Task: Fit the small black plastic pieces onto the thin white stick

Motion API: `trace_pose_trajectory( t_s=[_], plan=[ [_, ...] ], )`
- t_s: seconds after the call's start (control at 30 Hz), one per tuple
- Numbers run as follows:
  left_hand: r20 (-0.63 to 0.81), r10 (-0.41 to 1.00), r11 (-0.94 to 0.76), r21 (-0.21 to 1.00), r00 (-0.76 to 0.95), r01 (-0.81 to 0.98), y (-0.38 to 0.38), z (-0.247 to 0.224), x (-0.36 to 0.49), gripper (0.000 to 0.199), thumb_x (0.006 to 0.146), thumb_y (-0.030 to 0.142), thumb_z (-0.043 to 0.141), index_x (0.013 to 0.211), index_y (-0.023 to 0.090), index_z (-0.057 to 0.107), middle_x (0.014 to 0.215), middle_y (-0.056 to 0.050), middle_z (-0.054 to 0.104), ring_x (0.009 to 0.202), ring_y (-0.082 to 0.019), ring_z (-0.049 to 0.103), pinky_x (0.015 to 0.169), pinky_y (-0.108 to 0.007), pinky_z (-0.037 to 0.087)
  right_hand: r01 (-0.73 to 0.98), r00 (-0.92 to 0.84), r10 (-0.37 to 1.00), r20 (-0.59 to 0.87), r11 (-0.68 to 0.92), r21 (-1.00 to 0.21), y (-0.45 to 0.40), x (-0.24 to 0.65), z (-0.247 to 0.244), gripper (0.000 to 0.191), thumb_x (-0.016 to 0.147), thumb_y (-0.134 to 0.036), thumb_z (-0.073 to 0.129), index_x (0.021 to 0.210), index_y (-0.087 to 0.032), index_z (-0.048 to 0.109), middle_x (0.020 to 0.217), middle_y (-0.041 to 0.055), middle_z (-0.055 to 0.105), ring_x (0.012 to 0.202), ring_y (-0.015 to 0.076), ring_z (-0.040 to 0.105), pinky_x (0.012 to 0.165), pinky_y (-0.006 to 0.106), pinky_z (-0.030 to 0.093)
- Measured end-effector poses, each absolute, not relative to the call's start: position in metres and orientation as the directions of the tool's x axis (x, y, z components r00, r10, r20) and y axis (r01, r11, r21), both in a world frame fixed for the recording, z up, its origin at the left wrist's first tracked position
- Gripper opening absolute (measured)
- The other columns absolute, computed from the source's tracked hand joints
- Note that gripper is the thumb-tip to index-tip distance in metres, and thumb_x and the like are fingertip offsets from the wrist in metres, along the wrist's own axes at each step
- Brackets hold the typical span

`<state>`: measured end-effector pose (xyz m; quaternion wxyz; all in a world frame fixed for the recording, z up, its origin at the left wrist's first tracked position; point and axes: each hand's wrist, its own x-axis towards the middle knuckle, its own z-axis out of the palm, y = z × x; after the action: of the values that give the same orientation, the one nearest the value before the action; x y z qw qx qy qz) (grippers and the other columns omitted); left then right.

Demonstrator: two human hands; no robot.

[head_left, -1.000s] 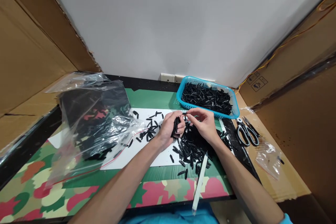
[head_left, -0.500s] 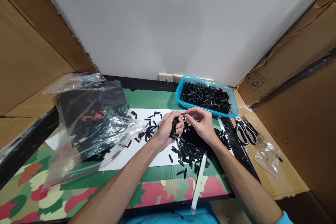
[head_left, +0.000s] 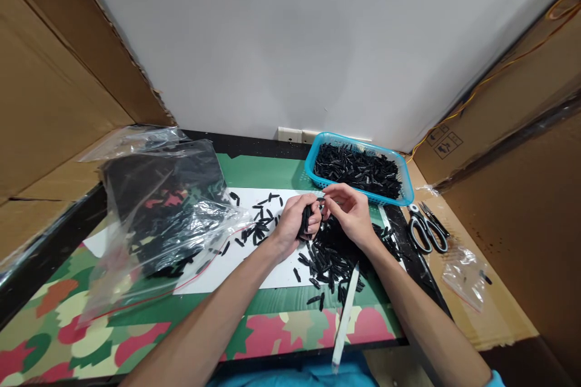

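Note:
Several small black strips (head_left: 305,222) are bunched in my left hand (head_left: 294,221), its fingers wrapped round them over the white sheet (head_left: 281,275). Beside its thumb, my right hand (head_left: 348,211) pinches one end of a dark strip (head_left: 321,199); the fingertips of both hands nearly meet there. Under and in front of my right hand lies a loose pile of black strips (head_left: 329,257). More black strips (head_left: 259,230) are scattered on the sheet to the left of my left hand. What the strips are made of cannot be made out.
A blue basket (head_left: 411,193) full of black strips stands behind my right hand. A clear zip bag (head_left: 158,211) with black pieces lies at left. Scissors (head_left: 426,233) and a small clear bag (head_left: 463,278) are on cardboard at right. A white strip (head_left: 345,314) overhangs the front edge.
The view has shifted slightly. My right fingertips have drawn a little closer to my left hand, and less of the dark strip shows between them.

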<state>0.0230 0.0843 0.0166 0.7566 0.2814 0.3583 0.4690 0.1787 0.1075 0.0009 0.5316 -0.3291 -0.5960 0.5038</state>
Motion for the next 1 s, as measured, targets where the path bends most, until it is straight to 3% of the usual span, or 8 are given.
trace_pose_trajectory(
  t_s=[0.43, 0.83, 0.9, 1.0],
  plan=[
    [-0.315, 0.9, 0.433, 0.734, 0.302, -0.524, 0.0865, 0.0177, 0.0213, 0.034, 0.088, 0.04, 0.065, 0.067, 0.02, 0.046, 0.051, 0.007, 0.041, 0.036, -0.005, 0.034, 0.036, -0.018, 0.021, 0.034, -0.2, 0.925, 0.323, 0.336, -0.941, 0.106, 0.1813, -0.001, 0.015, 0.091, -0.035, 0.075, 0.097, -0.021, 0.075, 0.086, 0.0034, 0.074, 0.07, 0.0171, 0.068, 0.059, 0.029, 0.058],
    [-0.313, 0.9, 0.431, 0.753, 0.305, -0.498, 0.0869, 0.0203, 0.0213, 0.036, 0.09, 0.037, 0.063, 0.064, 0.019, 0.047, 0.051, 0.006, 0.041, 0.037, -0.005, 0.035, 0.038, -0.018, 0.023, 0.256, -0.208, 0.883, 0.421, 0.465, -0.847, 0.1067, 0.1788, 0.0004, 0.02, 0.105, -0.037, 0.056, 0.1, -0.021, 0.067, 0.077, -0.0006, 0.07, 0.06, 0.0139, 0.064, 0.056, 0.026, 0.052],
    [-0.317, 0.896, 0.438, 0.749, 0.311, -0.498, 0.0863, 0.0213, 0.0214, 0.035, 0.09, 0.037, 0.063, 0.065, 0.019, 0.047, 0.051, 0.006, 0.04, 0.037, -0.005, 0.035, 0.038, -0.018, 0.023, 0.33, -0.18, 0.855, 0.487, 0.519, -0.789, 0.1049, 0.1797, 0.0016, 0.018, 0.104, -0.033, 0.055, 0.097, -0.021, 0.066, 0.079, 0.0005, 0.071, 0.065, 0.0154, 0.065, 0.062, 0.029, 0.052],
    [-0.325, 0.893, 0.444, 0.743, 0.311, -0.5, 0.0862, 0.0221, 0.0213, 0.034, 0.09, 0.038, 0.062, 0.065, 0.019, 0.046, 0.051, 0.006, 0.039, 0.037, -0.005, 0.033, 0.038, -0.018, 0.022, 0.43, -0.123, 0.793, 0.597, 0.585, -0.688, 0.1039, 0.1843, 0.005, 0.015, 0.101, -0.028, 0.058, 0.091, -0.021, 0.067, 0.086, 0.004, 0.073, 0.079, 0.0195, 0.066, 0.083, 0.037, 0.049]
  ],
)
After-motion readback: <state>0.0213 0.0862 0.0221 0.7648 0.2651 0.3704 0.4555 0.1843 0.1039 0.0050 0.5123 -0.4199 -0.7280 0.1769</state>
